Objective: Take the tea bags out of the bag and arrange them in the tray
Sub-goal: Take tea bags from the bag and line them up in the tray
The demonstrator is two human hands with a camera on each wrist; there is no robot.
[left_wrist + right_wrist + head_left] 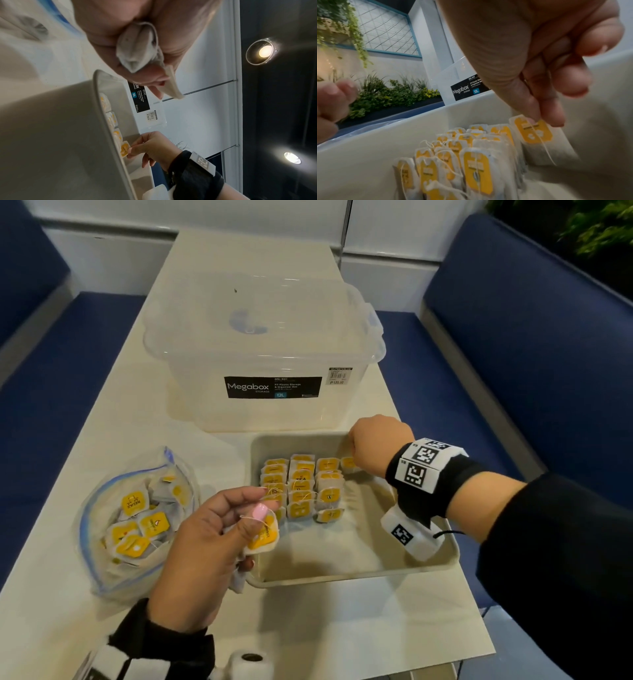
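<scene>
Right hand (378, 448) hides its tea bag (533, 132) — fingers unseen overhead.

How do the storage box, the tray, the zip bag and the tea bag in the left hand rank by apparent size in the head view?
1. Storage box
2. Tray
3. Zip bag
4. Tea bag held by the left hand
</scene>
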